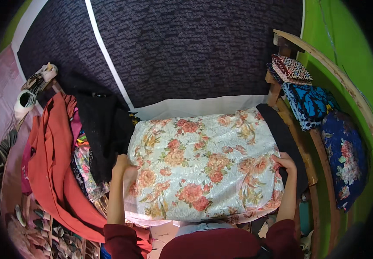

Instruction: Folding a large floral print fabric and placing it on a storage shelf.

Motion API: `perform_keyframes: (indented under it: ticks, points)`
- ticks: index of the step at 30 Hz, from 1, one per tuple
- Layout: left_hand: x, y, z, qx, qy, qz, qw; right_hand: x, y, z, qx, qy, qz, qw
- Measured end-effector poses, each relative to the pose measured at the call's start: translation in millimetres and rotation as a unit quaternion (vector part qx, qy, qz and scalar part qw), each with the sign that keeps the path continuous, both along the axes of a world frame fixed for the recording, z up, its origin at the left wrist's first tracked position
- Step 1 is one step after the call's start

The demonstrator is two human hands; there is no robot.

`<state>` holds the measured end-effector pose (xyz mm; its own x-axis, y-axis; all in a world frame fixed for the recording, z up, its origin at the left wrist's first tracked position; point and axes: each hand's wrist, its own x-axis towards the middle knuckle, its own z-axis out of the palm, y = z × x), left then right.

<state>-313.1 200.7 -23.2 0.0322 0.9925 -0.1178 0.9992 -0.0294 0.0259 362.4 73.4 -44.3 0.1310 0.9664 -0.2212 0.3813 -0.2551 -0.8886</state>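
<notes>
A white cloth with orange and red flowers [208,168] spreads out in front of me, its near edge hanging close to my body. My left hand [124,166] grips its left side, most of the fingers hidden behind a fold. At the right edge, my right hand [285,163] is closed on the same floral cloth, thumb side toward the middle. A black band of fabric [279,129] shows along the cloth's right end. Dark clothing [98,134] hangs just beyond my left hand.
A red-orange garment [57,159] drapes at the left among other hung clothes. Several shoes [35,228] sit on a rack at lower left. Folded patterned cloths [311,103] and a blue floral cushion-like bundle [346,159] rest on the wooden frame [324,56] at right. A dark patterned curtain [186,52] hangs behind.
</notes>
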Motion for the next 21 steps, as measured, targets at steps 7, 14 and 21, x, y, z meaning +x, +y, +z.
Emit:
perform_keyframes:
  ticks: [7,14,21]
  points:
    - [27,-30,40,0.061,-0.160,-0.128,0.977,-21,-19,23,0.163,0.198,-0.090,0.962]
    - [93,-88,73,0.287,-0.299,-0.189,0.890,-33,-31,8,0.211,0.406,-0.198,0.867]
    - [71,-121,12,0.075,-0.238,0.016,0.968,-42,-69,2,0.016,0.112,-0.085,0.990]
